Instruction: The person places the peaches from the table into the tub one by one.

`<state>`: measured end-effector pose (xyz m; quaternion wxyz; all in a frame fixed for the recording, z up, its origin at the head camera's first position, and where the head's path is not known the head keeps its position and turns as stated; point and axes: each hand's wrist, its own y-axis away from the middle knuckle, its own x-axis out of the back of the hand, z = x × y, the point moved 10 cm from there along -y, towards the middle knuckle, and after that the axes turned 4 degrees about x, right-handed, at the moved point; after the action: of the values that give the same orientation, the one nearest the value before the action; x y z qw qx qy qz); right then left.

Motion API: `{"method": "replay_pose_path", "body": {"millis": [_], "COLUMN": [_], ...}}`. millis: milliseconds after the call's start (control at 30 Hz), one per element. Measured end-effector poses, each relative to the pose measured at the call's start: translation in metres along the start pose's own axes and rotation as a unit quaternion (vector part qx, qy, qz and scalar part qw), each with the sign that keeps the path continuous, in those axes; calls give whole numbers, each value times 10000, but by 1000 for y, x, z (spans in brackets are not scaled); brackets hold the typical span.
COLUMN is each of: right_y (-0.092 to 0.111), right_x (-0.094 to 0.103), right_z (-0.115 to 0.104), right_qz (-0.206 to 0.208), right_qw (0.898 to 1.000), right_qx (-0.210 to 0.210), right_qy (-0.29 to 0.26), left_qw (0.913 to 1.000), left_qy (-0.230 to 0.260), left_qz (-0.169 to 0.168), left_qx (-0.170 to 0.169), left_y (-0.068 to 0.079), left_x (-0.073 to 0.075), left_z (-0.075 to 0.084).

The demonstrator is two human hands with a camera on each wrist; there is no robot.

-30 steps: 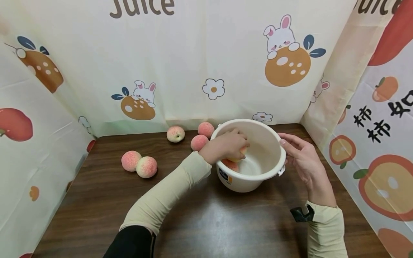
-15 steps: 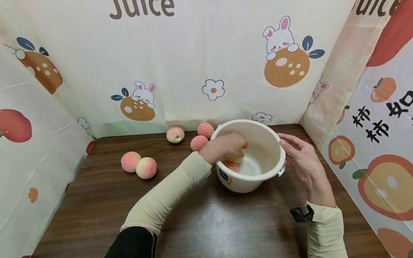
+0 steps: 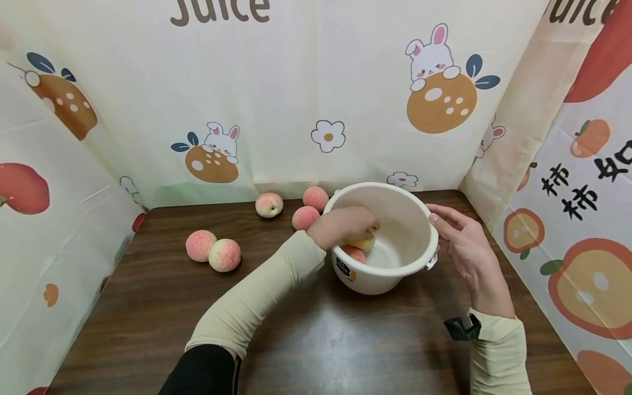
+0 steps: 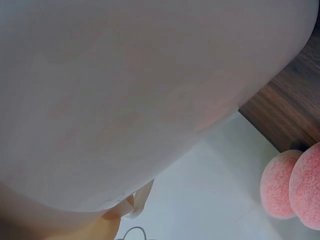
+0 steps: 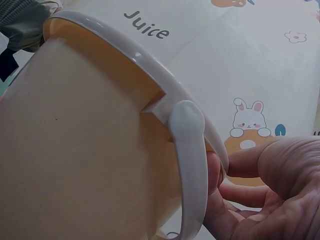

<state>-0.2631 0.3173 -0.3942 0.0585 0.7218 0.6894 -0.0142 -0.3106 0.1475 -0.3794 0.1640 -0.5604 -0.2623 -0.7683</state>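
Showing inside the white bucket (image 3: 375,282), just under the nearer left hand (image 3: 348,225), a yellow peach (image 3: 364,243) is gripped by it, while the bucket's right rim (image 3: 433,241) is pinched by the right hand (image 3: 466,249).

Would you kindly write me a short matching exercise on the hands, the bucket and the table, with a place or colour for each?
Things:
1. left hand
2. right hand
3. bucket
4. table

Descriptions:
A. dark brown
B. at the bucket's rim
C. off-white
D. inside the bucket

Pairs: 1-D, 2-B, 3-C, 4-A
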Motion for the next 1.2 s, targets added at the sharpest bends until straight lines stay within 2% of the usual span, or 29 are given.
{"method": "replay_pose_path", "body": {"millis": [333, 867, 1200], "right_y": [0, 1, 0], "right_x": [0, 0, -2], "right_z": [-1, 1, -1], "right_qz": [-28, -25, -106], "right_qw": [10000, 10000, 9998], "right_qx": [-13, 26, 101], "right_qy": [-31, -58, -110], "left_qw": [9986, 9994, 9985], "left_qy": [21, -196, -390], "left_qz": [525, 275, 371], "left_qx": [-63, 114, 121], "left_y": [5, 2, 4], "left_x": [10, 4, 9], "left_z": [4, 1, 4]}}
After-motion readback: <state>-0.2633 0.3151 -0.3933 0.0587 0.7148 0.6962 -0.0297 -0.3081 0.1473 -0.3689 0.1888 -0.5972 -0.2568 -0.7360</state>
